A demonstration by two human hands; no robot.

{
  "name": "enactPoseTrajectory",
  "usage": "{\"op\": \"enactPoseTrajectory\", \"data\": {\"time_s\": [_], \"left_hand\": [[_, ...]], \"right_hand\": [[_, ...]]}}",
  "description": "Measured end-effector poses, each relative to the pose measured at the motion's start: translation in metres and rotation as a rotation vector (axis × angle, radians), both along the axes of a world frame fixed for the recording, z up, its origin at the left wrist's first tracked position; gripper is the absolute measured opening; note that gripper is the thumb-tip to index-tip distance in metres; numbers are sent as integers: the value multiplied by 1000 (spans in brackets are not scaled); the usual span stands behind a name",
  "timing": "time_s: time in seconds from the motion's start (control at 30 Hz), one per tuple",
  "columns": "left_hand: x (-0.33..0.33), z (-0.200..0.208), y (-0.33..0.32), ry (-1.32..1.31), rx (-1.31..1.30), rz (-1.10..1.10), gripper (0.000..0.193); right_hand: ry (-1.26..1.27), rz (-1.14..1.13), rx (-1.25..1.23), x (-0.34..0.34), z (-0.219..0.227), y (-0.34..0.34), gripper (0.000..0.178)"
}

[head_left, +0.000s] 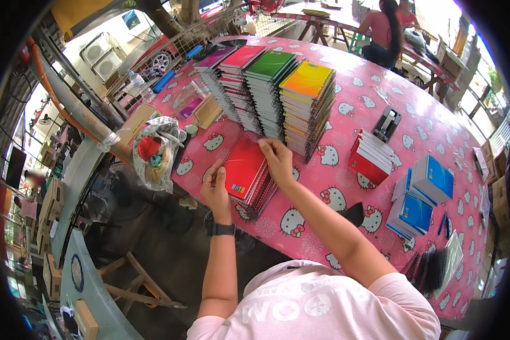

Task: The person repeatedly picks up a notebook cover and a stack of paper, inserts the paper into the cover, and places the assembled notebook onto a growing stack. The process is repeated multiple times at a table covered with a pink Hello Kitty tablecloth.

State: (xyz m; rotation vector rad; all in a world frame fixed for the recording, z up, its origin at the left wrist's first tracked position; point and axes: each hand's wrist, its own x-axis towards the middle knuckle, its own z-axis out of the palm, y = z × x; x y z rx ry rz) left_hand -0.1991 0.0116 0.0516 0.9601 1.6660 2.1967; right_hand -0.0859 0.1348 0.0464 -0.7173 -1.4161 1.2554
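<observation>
A short stack of red spiral notebooks (246, 173) lies near the table's front edge, between my two hands. My left hand (215, 187) is closed at the left edge of the top notebook, its thumb along the cover. At the far right corner of that cover, my right hand (276, 161) pinches the edge with thumb and fingers. Just beyond stand tall stacks of spiral notebooks with purple (215, 56), pink (242, 55), green (271, 64) and yellow (309, 78) covers. Their black coils show along the sides.
To the right are a black metal hole punch (387, 123), a red-covered pile of pages (373, 157), blue notebooks (416, 211), a pen (442, 222) and loose black coils (428, 269). Left stand a plastic bag (157, 153) and a bottle (137, 82). A person (379, 34) sits at another table.
</observation>
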Motion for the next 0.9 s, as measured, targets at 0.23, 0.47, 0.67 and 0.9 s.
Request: {"op": "enactPoseTrajectory", "data": {"time_s": [0.23, 0.47, 0.67, 0.9], "left_hand": [[13, 4, 7, -303, 301, -50, 25], [-9, -8, 6, 10, 40, 253, 31], [32, 38, -69, 65, -23, 452, 33], [177, 30, -109, 114, 89, 129, 15]], "right_hand": [[122, 68, -17, -4, -3, -1, 28], [-197, 46, 145, 20, 19, -1, 36], [-519, -47, 581, 173, -3, -6, 23], [-1007, -636, 585, 289, -25, 49, 13]]}}
